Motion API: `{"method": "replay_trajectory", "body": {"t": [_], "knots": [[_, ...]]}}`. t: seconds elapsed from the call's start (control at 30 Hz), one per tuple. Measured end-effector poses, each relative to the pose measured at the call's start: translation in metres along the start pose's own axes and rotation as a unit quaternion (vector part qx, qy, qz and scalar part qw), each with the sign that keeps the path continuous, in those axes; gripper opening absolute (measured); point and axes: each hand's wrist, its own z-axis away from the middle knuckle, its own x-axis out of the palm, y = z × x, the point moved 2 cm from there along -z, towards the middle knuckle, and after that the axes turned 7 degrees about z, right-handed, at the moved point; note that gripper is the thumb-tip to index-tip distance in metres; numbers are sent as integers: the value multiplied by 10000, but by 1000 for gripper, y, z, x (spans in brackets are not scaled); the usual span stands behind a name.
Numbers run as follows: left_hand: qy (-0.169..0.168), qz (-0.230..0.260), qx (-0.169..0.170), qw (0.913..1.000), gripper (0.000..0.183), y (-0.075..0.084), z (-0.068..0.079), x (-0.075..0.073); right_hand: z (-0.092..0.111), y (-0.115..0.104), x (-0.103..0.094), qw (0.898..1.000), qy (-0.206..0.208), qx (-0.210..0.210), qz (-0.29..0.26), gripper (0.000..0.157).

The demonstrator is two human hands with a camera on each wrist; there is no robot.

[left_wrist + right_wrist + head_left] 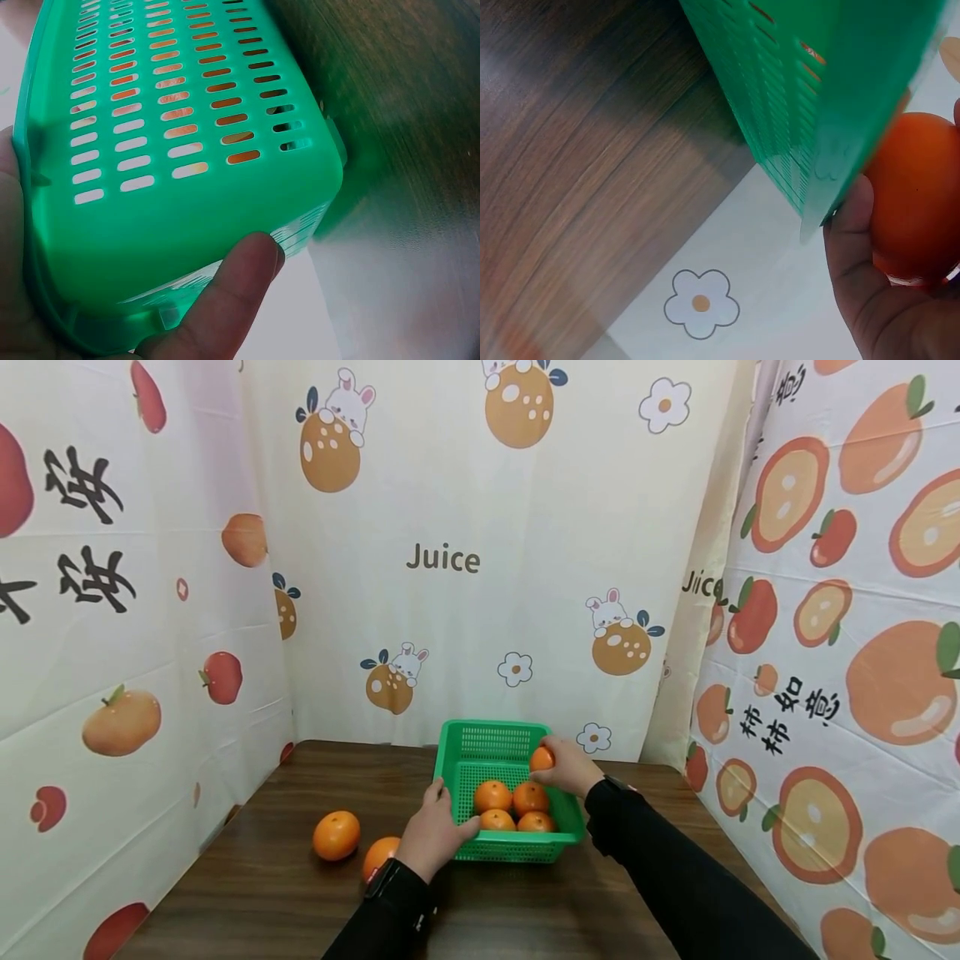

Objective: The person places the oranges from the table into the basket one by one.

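Observation:
A green plastic basket (517, 850) with slotted walls stands on the wooden table. My left hand (435, 835) grips its near left corner, and in the left wrist view a finger (232, 292) presses the outer wall. Inside the basket, several oranges (492, 797) are grouped toward the near side. My right hand (572, 767) holds another orange (542, 759) at the right side of the basket; in the right wrist view this orange (915, 196) sits between thumb and fingers beside the basket rim (870, 97).
Two loose oranges lie on the table left of the basket: one farther out (336, 835), the other (380, 857) partly hidden by my left wrist. Fruit-printed curtains (450, 635) enclose the table (270, 868) at the back and both sides.

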Motion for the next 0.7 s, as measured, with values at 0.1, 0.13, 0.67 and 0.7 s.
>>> {"method": "replay_trajectory", "body": {"t": [0.1, 0.13, 0.67, 0.7], "knots": [[4, 9, -14, 10000, 90, 0, 0, 0, -2, -1, 1, 9996, -11, -23, 272, 62], [9, 7, -12, 10000, 90, 0, 0, 1, -2, -2, 1, 9994, -24, -22, 347, 63], [-36, -69, -105, 9999, 92, -2, -3, 2, -13, -14, 4, 9948, -352, -78, 950, 68], [-38, -65, -103, 9999, 92, -2, -3, 2, -14, -14, 5, 9944, -357, -122, 986, 67]]}}
